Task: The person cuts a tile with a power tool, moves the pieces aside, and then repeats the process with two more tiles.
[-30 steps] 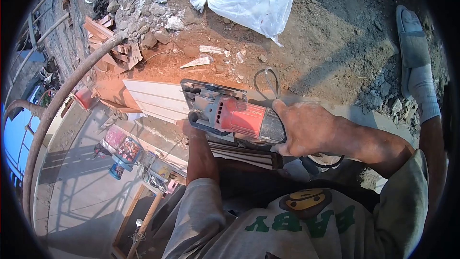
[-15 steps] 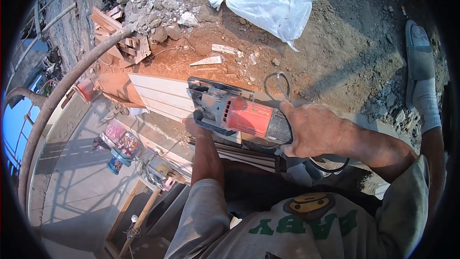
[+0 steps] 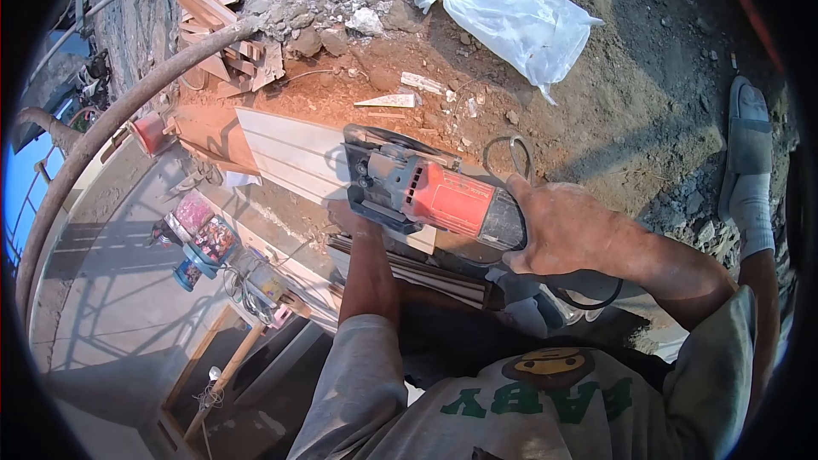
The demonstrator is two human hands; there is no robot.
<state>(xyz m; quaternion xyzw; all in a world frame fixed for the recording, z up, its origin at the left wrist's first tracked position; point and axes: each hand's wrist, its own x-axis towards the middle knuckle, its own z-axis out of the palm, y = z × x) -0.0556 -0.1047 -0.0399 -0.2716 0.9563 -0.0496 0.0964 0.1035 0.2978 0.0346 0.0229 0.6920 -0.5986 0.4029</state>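
My right hand (image 3: 567, 230) is wrapped around the black rear handle of a red and grey power cutter (image 3: 456, 198) with a flat metal base. The cutter rests on a pale, lined tile (image 3: 294, 153), and its blade is hidden from this angle. At the tile's near edge, my left hand (image 3: 351, 217) grips the tile just beside the front of the cutter's base. Its fingers are partly covered by the tool. Under the tile, close to my body, lies a stack of thin tiles or boards (image 3: 443, 283).
A tied white plastic bag (image 3: 520, 30) lies on the dirt beyond. Broken tile pieces (image 3: 230, 30) are piled at upper left, near a curved pole (image 3: 128, 106). The cutter's black cord (image 3: 588, 305) loops by my right arm. A blue-lidded container (image 3: 211, 243) stands at left.
The whole view has shifted slightly, with the bag and rubble appearing farther right. Both hands keep their places, and the cutter stays on the tile with little visible movement along it.
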